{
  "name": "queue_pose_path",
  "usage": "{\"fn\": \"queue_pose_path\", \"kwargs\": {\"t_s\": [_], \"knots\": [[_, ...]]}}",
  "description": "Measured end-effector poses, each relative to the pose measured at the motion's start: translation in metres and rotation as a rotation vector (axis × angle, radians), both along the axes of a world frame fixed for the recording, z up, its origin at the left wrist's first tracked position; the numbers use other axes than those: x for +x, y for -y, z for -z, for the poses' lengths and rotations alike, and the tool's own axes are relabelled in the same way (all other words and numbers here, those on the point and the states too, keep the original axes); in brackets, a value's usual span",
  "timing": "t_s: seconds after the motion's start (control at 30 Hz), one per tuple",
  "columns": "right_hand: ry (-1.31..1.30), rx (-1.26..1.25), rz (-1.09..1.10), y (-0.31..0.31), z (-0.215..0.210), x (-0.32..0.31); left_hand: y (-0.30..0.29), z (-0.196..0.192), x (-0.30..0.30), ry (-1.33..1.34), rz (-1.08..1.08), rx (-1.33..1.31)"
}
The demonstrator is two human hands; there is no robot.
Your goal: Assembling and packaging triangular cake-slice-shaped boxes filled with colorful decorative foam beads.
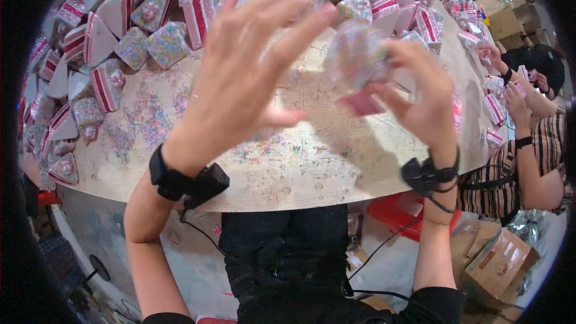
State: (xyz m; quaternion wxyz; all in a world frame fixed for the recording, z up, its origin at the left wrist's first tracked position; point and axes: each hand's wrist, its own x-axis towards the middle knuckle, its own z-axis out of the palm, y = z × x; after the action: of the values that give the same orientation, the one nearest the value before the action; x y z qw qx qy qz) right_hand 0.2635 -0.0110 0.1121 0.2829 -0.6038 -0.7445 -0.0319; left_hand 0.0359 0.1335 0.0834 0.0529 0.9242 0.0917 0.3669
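Note:
My right hand (420, 99) is raised above the wooden table (288, 174) and grips a blurred wedge-shaped piece covered in coloured sprinkles (355, 60), with a pink-red underside. My left hand (240, 78) is lifted beside it with fingers spread wide, holding nothing, its fingertips close to the wedge. Both wrists wear black bands with small devices and cables.
Several sprinkle-covered and red-and-white striped wedges (120, 42) are heaped across the table's far and left sides. Loose sprinkles litter the tabletop. Another person in a striped top (528, 162) works at the right. Cardboard boxes (498, 258) and a red crate (408, 213) sit on the floor.

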Motion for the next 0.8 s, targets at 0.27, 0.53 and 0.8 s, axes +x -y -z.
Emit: {"fn": "queue_pose_path", "kwargs": {"t_s": [0.27, 0.53, 0.8], "knots": [[0.209, -0.08, 0.747, 0.088, -0.036, 0.123, -0.107, 0.031, -0.04, -0.28, -0.497, 0.007], [-0.093, -0.35, 0.612, 0.1, 0.026, 0.121, -0.085, 0.019, -0.023, -0.15, -0.475, -0.038], [-0.034, -0.134, 0.688, 0.102, 0.006, 0.119, -0.054, 0.001, -0.011, -0.099, -0.474, -0.318]]}}
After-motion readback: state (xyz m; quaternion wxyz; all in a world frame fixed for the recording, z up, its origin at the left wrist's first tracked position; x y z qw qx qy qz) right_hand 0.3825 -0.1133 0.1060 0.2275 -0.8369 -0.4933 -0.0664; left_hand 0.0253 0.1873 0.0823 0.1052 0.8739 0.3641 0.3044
